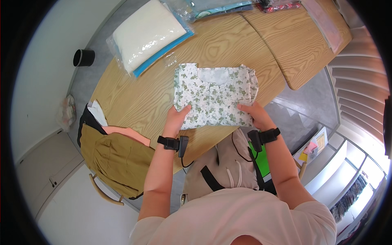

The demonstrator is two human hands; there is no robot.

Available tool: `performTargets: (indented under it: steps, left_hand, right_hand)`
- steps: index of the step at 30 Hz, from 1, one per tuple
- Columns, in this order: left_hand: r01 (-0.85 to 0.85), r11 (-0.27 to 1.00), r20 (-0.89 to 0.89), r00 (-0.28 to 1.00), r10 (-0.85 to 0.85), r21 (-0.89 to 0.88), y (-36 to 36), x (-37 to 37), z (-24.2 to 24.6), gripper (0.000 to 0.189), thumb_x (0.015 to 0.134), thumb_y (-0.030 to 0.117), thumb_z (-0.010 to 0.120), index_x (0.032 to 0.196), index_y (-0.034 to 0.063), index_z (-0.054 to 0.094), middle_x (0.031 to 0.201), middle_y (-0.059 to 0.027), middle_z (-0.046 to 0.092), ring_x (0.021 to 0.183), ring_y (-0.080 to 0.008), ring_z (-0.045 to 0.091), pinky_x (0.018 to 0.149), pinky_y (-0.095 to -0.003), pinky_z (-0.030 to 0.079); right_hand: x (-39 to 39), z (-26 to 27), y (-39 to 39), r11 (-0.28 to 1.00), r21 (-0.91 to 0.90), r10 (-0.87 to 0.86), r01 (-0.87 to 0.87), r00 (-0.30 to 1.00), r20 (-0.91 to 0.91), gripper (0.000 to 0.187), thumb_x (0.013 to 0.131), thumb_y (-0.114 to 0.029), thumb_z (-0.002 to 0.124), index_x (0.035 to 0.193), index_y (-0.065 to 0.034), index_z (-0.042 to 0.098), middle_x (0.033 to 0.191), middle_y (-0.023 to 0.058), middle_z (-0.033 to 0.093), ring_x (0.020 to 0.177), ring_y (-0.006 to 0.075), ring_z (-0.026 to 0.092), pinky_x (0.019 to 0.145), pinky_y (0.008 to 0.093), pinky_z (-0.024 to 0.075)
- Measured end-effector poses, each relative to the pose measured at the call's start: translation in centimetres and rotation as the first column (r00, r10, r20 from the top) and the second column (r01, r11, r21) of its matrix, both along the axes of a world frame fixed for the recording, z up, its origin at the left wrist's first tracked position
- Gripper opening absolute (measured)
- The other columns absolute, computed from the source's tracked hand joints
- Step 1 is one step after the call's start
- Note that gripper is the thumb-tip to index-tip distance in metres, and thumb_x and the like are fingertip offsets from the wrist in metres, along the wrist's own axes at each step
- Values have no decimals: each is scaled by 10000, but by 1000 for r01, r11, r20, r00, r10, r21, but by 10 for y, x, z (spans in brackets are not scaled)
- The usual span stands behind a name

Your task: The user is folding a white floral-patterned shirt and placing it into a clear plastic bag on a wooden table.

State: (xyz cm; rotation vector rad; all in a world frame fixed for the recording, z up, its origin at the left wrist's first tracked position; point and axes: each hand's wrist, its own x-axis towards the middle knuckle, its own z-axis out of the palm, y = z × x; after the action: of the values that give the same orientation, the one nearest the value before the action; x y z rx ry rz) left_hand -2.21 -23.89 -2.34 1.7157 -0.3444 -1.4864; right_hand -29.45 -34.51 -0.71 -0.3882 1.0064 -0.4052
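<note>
Before me is a folded white garment with a green floral print (214,98), its scooped neckline facing away from me. My left hand (177,118) grips its near left side, thumb on top and fingers hidden beneath. On the near right side, my right hand (255,113) pinches it the same way, the thumb pressing on the cloth. The garment lies flat over the wooden table (137,101), with its near right corner reaching past the edge. Whether it rests on the wood or is slightly lifted, I cannot tell.
A white folded item in clear plastic (150,33) lies at the far left over a blue one. More plastic packages (220,6) line the back. An olive jacket (119,159) drapes at the near left, by a chair (105,193). A black bin (84,58) stands on the floor.
</note>
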Motion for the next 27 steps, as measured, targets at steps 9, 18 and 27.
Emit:
performTargets:
  steps: [9,18,27]
  left_hand:
    - [191,971,261,954,-149,-144,-7,-17,55,368,873,112,602,1210,-12,520,1034,-98,655,866,-179,627,758,-310,483]
    - [626,775,796,426,-429,83,-24,-97,92,618,808,116,588,1360,-10,342,876,-238,597,776,-406,589,632,-475,468]
    - [554,816,652,682,-331,-165,-22,-89,109,606,818,92,548,1365,-19,311,913,-275,603,831,-451,573,676,-503,459]
  right_hand:
    - [22,38,21,783,-522,49,-338,870,-491,615,743,-7,622,1300,58,370,1112,187,601,989,281,599,841,352,484]
    - [67,73,38,483,-709,-128,-514,760,-638,851,745,45,556,1469,-111,137,1011,287,588,832,463,574,678,469,465]
    - [59,93,40,300,-732,-154,-612,726,-671,450,764,-4,593,1164,-112,418,901,229,607,816,449,569,666,458,461]
